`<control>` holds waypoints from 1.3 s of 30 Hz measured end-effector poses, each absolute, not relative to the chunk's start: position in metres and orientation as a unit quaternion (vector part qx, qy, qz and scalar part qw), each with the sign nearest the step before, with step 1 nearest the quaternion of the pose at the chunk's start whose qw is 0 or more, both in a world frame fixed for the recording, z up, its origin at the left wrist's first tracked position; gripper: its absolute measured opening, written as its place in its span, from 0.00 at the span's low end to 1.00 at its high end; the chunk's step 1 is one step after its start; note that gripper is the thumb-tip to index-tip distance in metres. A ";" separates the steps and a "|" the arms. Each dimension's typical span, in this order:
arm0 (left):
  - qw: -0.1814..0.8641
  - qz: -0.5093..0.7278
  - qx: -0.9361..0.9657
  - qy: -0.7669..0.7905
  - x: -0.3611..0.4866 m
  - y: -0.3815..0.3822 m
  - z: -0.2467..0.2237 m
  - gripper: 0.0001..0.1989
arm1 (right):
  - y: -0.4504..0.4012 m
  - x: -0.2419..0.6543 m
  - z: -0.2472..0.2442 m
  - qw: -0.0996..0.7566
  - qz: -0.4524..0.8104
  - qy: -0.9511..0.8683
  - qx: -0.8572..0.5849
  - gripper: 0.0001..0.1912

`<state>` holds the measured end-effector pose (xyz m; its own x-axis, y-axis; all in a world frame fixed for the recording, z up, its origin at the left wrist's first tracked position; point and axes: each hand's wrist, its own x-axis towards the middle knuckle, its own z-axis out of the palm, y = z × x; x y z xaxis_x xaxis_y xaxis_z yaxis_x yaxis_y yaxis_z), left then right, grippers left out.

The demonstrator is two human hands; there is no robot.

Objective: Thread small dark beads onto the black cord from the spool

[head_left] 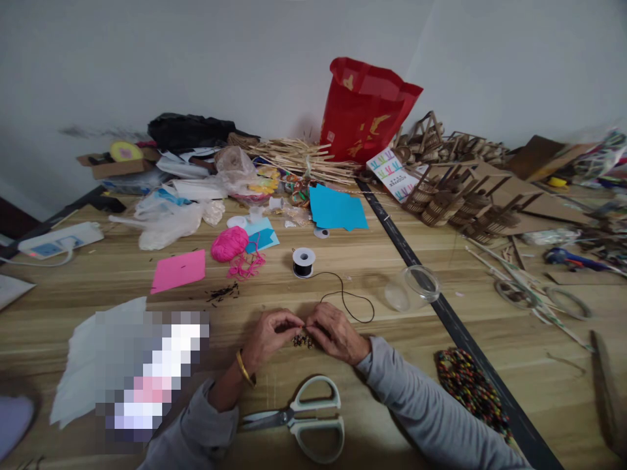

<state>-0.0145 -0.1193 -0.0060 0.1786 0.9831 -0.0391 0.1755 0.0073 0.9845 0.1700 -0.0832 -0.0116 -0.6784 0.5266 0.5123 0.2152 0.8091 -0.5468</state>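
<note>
My left hand [274, 333] is closed in a pinch, thumb and forefinger meeting on what looks like a tiny bead. Against it, fingertip to fingertip, my right hand [337, 331] pinches the end of a thin black cord [345, 297]. That cord loops over the table from a white spool [304, 261] wound with black, standing just beyond my hands. Directly below the fingertips lies a small pile of dark beads [304, 341]. White-handled scissors [298, 418] rest partly open on the table between my forearms.
A clear jar [414, 287] lies on its side to the right, with a heap of colourful strung beads [470, 388] nearer me. Pink yarn [230, 243], a pink paper [179, 269] and black bits [223, 294] lie left. Small woven baskets [441, 205] and a red bag [367, 111] stand behind.
</note>
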 end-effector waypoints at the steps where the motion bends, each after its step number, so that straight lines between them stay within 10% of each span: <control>1: 0.501 0.401 0.582 0.500 -0.015 -0.119 -0.006 0.05 | -0.083 0.170 -0.012 0.342 0.226 -0.888 -0.209 0.05; 39: 0.519 0.396 0.551 0.520 -0.014 -0.120 -0.006 0.04 | -0.082 0.170 -0.013 0.338 0.235 -0.889 -0.200 0.07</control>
